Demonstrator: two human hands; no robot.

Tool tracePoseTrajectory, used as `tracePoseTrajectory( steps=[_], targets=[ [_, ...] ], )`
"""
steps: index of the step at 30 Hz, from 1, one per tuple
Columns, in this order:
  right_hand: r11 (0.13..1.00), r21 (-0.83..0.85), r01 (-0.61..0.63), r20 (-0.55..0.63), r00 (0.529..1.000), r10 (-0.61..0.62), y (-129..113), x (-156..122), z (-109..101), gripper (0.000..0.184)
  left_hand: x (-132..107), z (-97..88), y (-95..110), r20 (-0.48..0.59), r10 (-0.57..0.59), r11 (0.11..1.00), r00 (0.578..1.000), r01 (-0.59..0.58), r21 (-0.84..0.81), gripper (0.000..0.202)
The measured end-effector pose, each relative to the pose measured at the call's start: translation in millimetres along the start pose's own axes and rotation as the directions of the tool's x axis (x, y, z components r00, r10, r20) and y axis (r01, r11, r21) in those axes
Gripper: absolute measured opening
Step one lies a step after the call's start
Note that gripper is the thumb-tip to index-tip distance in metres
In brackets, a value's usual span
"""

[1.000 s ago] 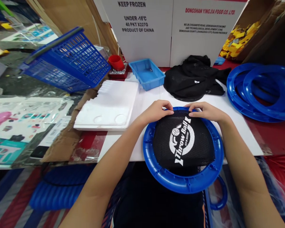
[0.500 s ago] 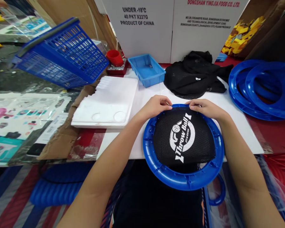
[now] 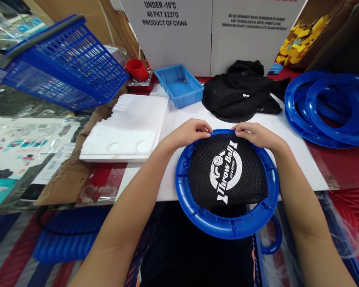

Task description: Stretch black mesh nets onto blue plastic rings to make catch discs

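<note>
A blue plastic ring [image 3: 194, 213] lies partly over the table's front edge, its ribbed side facing up. Across its opening spreads a piece of black mesh [image 3: 254, 179] with a white "Throw Ball" print; a gap shows between mesh and ring at the near right. At the far rim, my left hand [image 3: 194, 131] pinches the mesh edge against the ring with bent fingers. Close beside it, my right hand [image 3: 253, 133] pinches the same edge, thumb and fingers closed. The fingertips hide the exact contact.
Black mesh pieces [image 3: 239, 93] lie behind the ring, with several blue rings [image 3: 299, 127] stacked at right. A light blue tray [image 3: 185, 93], a red cup [image 3: 137, 69], white foam [image 3: 128, 123] and a tilted blue basket [image 3: 74, 67] stand left. A white carton [image 3: 179, 44] closes off the back.
The whole scene has shifted slightly left and up as the head view moved. Both hands keep their pinch at the far rim; ring and mesh stay nearly as they were.
</note>
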State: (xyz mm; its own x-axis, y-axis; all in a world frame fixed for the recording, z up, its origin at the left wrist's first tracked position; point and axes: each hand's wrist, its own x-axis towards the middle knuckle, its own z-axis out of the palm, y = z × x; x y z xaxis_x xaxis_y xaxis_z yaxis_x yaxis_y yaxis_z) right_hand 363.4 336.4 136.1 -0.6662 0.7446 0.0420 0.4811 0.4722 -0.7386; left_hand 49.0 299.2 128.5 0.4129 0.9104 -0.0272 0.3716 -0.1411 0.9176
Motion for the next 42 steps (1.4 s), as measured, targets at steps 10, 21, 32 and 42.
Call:
tracePoseTrajectory(
  steps=[10,21,32,42],
  targets=[
    [0.989,-0.137,0.051,-0.051,0.997,-0.059,-1,4,8,0.018,-2,5.7,4,-0.059,0.068,0.987,0.996,-0.059,0.147,0.017],
    [0.996,-0.058,0.071,-0.064,0.995,-0.075,-14,9,12,0.027,-5,5.0,11,-0.04,0.09,0.951,0.995,-0.074,0.302,0.022],
    [0.995,-0.063,0.073,0.033,0.997,-0.071,-23,26,16,0.02,-6,-0.4,16,0.055,0.119,0.893,0.991,-0.131,0.43,0.028],
    [1.0,-0.006,0.03,-0.028,0.999,-0.03,-19,34,32,0.023,-10,-15.4,14,0.079,0.013,0.937,0.997,-0.04,0.348,0.028]
  ],
)
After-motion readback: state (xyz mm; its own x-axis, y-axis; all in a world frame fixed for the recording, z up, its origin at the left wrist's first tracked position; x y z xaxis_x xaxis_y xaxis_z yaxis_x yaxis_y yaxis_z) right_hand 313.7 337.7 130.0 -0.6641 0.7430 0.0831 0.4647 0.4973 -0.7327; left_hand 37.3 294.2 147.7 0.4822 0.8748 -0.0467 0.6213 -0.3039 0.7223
